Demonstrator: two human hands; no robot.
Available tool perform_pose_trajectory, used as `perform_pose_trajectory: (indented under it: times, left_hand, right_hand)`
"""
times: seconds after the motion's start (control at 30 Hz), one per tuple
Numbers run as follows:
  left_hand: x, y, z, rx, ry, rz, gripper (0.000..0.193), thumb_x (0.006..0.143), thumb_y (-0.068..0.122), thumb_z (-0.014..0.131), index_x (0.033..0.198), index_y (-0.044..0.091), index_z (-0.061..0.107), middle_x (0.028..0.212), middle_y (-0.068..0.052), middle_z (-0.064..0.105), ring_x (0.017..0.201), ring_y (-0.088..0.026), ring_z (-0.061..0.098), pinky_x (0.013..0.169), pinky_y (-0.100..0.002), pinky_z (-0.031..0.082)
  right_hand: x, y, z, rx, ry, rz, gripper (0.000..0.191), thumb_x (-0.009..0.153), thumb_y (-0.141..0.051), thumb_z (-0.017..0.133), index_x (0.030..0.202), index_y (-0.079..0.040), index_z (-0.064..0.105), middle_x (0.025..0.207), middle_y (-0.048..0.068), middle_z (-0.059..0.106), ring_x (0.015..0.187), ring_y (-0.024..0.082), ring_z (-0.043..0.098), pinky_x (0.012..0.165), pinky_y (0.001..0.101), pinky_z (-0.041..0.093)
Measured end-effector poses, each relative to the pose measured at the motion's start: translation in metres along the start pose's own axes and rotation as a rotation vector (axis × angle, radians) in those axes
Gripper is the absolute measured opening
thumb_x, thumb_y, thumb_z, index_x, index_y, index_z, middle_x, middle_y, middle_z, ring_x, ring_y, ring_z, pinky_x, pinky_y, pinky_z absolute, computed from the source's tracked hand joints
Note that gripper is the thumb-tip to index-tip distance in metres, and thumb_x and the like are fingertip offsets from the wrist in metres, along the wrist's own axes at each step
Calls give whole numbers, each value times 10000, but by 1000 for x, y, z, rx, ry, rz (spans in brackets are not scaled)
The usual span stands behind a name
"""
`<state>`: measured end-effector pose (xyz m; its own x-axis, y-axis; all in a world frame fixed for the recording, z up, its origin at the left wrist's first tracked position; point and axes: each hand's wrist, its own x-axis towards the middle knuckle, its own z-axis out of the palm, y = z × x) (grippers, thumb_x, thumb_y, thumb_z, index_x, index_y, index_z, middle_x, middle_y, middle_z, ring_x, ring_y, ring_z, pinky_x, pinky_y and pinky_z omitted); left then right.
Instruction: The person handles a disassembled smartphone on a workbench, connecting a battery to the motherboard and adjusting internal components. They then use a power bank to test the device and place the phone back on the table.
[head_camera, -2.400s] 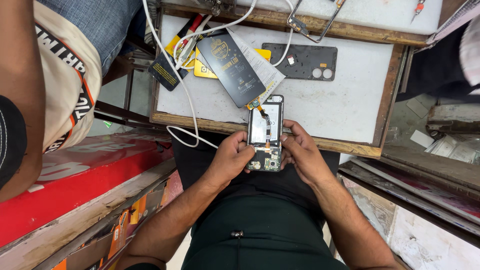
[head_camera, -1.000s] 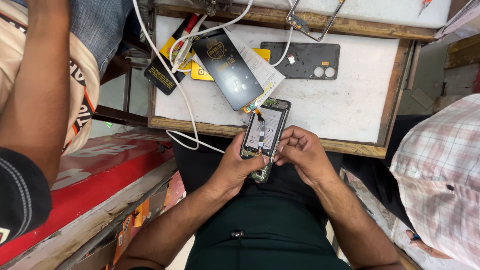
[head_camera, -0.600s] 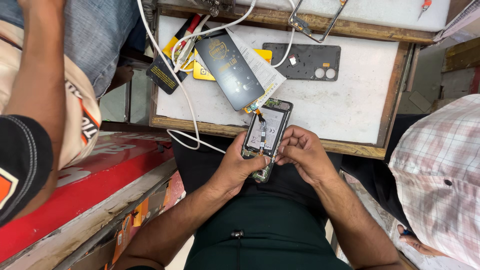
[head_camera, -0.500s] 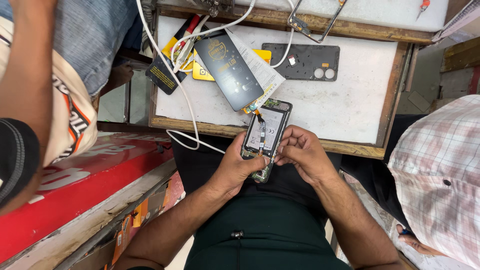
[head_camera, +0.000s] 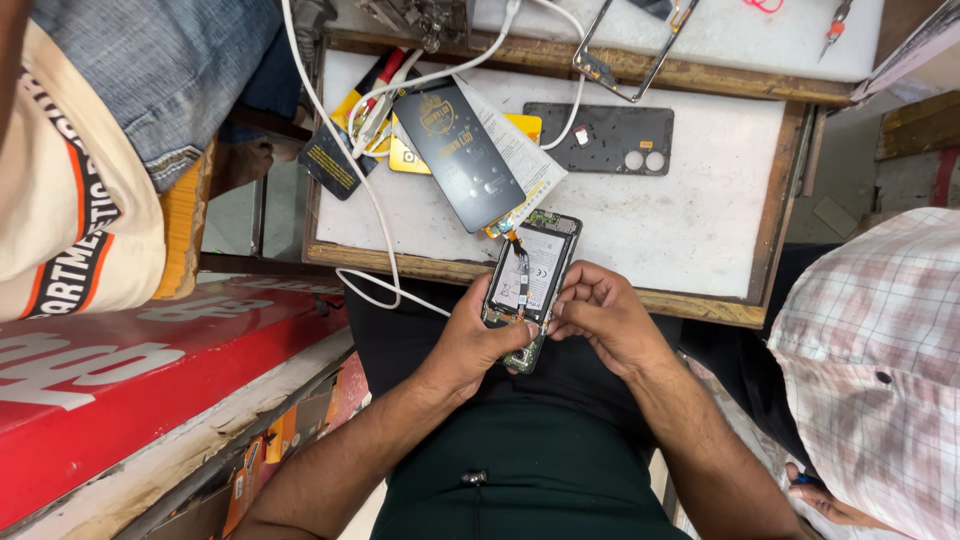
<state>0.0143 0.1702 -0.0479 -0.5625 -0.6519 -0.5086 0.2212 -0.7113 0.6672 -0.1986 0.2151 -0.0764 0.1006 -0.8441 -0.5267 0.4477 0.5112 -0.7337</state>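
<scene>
An opened phone (head_camera: 533, 280) with its back off shows its battery and a flex cable; it rests partly on the front edge of a white work board (head_camera: 690, 220). My left hand (head_camera: 470, 340) grips its lower left side. My right hand (head_camera: 600, 315) pinches at its right edge with the fingertips curled. A dark display panel (head_camera: 455, 155) lies on the board just above the phone, joined to it by a short cable. A dark back cover (head_camera: 600, 138) with two camera holes lies further back.
White cables (head_camera: 350, 170) run across the board's left side, beside yellow and black packets (head_camera: 335, 160). A metal frame (head_camera: 625, 50) lies at the back. One person in jeans stands at left; another in a checked shirt (head_camera: 880, 370) is at right. A red surface (head_camera: 150, 360) lies lower left.
The phone has shifted from upright to slightly tilted right and up onto the board's edge. A person in a checked shirt came in at right. The person at left moved.
</scene>
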Motion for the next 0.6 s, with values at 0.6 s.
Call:
perform_pose_trajectory:
  times: [0.6]
  left_hand:
    - [6, -6, -11, 77, 34, 19, 535, 768, 0, 738, 1269, 15, 549, 1042, -43, 658, 952, -111, 644, 852, -299, 568]
  right_hand:
    - [14, 18, -5, -12, -27, 17, 80, 899, 9, 673, 970, -5, 642, 841, 96, 725, 712, 149, 722, 654, 286, 622]
